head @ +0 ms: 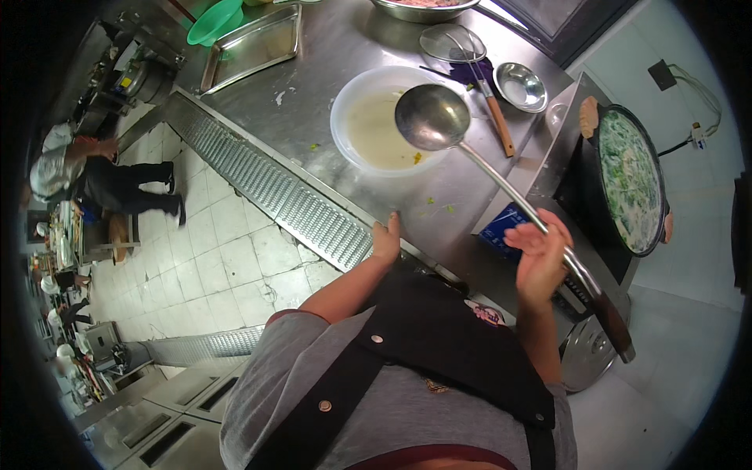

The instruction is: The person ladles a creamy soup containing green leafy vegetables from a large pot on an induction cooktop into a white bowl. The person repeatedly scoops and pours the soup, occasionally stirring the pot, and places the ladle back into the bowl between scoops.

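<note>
My right hand (541, 258) holds the long metal handle of a steel ladle (432, 116) at the right. The ladle's bowl hangs above a translucent white plastic basin (346, 138) of cloudy pale liquid, covering part of its right side. A dark grip forms the handle's lower end. At the front edge of a stainless steel counter (364, 202) is my left hand (386, 238), its thumb pointing up and its other fingers mostly hidden. To the right, a black pot (587, 170) contains leafy greens in whitish liquid (631, 182).
A wire skimmer (499, 126) with a wooden handle and a small steel bowl (520, 87) lie behind the basin. Farther left are a steel tray (252, 50) and a green plastic bowl (214, 23). Below runs a perforated metal grate (276, 191). A person (106, 170) stands on the tiled floor.
</note>
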Action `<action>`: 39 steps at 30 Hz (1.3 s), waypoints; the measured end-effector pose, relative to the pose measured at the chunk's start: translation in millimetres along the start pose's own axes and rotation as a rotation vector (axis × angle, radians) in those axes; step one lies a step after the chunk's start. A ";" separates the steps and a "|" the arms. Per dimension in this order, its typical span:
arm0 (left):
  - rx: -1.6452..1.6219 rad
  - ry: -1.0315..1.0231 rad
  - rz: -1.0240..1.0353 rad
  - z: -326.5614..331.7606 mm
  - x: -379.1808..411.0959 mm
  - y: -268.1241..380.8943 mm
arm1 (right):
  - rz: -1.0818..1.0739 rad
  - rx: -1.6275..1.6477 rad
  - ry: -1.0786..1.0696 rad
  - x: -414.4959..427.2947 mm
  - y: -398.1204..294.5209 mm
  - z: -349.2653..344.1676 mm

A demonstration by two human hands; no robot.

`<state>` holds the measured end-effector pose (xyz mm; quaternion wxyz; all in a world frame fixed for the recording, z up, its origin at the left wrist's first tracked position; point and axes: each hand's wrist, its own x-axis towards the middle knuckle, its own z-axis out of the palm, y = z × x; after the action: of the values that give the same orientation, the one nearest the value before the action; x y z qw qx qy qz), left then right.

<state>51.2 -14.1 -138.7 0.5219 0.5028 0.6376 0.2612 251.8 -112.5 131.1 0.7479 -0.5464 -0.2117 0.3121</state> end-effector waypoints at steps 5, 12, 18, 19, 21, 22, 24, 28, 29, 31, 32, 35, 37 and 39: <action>0.121 -0.319 -0.141 -46.4 -4.1 52.7 | 0.004 -0.216 -0.165 2.6 45.6 42.1; 0.115 -0.543 -0.120 -51.8 21.7 30.6 | -0.169 -0.428 -0.295 3.5 69.9 62.5; 0.064 -0.744 -0.259 -62.3 23.7 54.8 | -0.209 -0.479 -0.295 1.3 73.7 73.6; 0.056 -0.759 -0.249 -62.4 24.7 52.3 | -0.201 -0.479 -0.287 0.3 74.7 74.3; 0.057 -0.768 -0.244 -60.2 29.4 44.5 | -0.191 -0.491 -0.291 -0.4 77.8 74.6; 0.058 -0.773 -0.239 -59.2 31.1 41.0 | -0.188 -0.497 -0.293 -1.1 78.6 74.8; 0.042 -0.780 -0.242 -59.1 31.7 39.7 | -0.127 -0.413 -0.251 -3.7 73.8 78.6; 0.107 -0.740 -0.208 -68.9 19.0 71.8 | 0.008 -0.232 -0.100 -6.6 60.5 74.9; 0.094 -0.747 -0.226 -67.2 20.7 65.7 | 0.050 -0.145 -0.034 -7.4 56.9 72.2; 0.070 -0.776 -0.254 -61.5 26.5 52.4 | 0.092 -0.094 0.003 -9.1 46.3 65.6; 0.056 -0.803 -0.215 -61.8 27.0 50.5 | 0.110 -0.055 0.019 -11.7 38.6 64.5; -0.073 -0.802 -0.256 -42.3 47.7 -8.4 | 0.125 0.005 0.079 -18.1 21.6 56.8; -0.003 -0.736 -0.354 -49.0 38.4 14.5 | 0.111 0.100 0.049 -19.7 7.0 46.9; -0.061 -0.778 -0.392 -58.9 23.7 47.9 | 0.085 0.090 0.118 -20.6 -13.4 42.3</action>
<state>15.3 35.9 -88.4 0.7774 0.4177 0.4691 -0.0330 212.4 -100.7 157.6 0.7690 -0.5380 -0.1294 0.3199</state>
